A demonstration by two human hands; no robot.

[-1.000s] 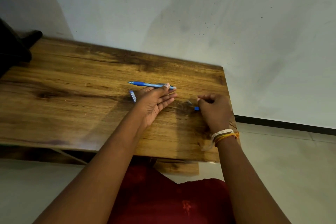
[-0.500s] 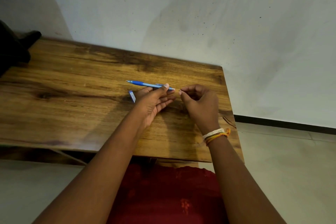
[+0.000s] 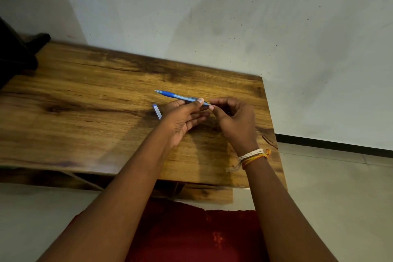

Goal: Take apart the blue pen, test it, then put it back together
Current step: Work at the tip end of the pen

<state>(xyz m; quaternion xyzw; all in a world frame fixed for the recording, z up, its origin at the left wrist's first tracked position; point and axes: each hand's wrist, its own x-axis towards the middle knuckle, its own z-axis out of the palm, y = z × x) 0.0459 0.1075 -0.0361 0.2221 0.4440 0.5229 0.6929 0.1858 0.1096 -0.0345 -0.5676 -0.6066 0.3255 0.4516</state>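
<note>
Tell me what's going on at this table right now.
A person is working on a blue pen over a wooden table. The left hand holds the pen's barrel, tip pointing away to the left. The right hand pinches at the pen's rear end, fingertips together; whether it holds a small part there is too hidden to tell. A small blue-and-white piece lies on the table just left of the left hand. Thread bands circle the right wrist.

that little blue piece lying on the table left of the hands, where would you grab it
Pinch the small blue piece across its narrow width, on the two long edges, coming from above. It lies flat on the table, so nothing offers from underneath. Approach from its left, since the left hand sits close on its right.
</note>
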